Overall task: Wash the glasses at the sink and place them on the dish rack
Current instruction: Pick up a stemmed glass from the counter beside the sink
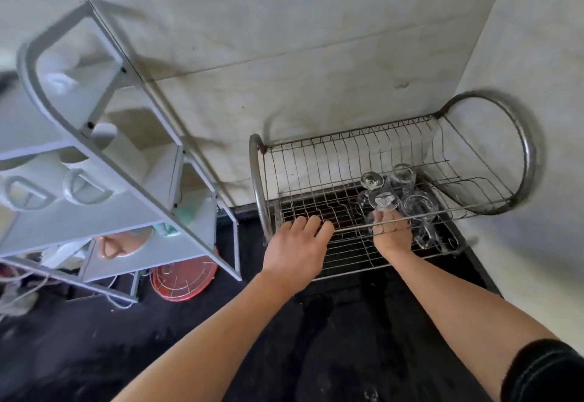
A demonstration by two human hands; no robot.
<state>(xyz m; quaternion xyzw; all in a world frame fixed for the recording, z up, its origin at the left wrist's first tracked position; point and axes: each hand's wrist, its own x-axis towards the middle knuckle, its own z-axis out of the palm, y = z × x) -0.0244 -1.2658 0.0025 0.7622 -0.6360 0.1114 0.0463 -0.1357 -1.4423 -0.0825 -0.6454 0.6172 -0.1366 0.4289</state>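
Note:
A metal wire dish rack (316,161) stands on the dark counter against the tiled wall. Several clear glasses (403,175) sit upside down on its lower tier at the right. My right hand (392,232) reaches under the rack's front rail and grips one upturned glass (383,199) among them. My left hand (298,248) hovers over the lower grid at the rack's front left, fingers loosely extended, holding nothing.
A grey shelf unit (104,161) with white mugs and bowls leans in at the left. A red wire-covered lid (183,278) lies under it. The black counter (221,338) looks wet in front. Tiled walls close the corner behind and right of the rack.

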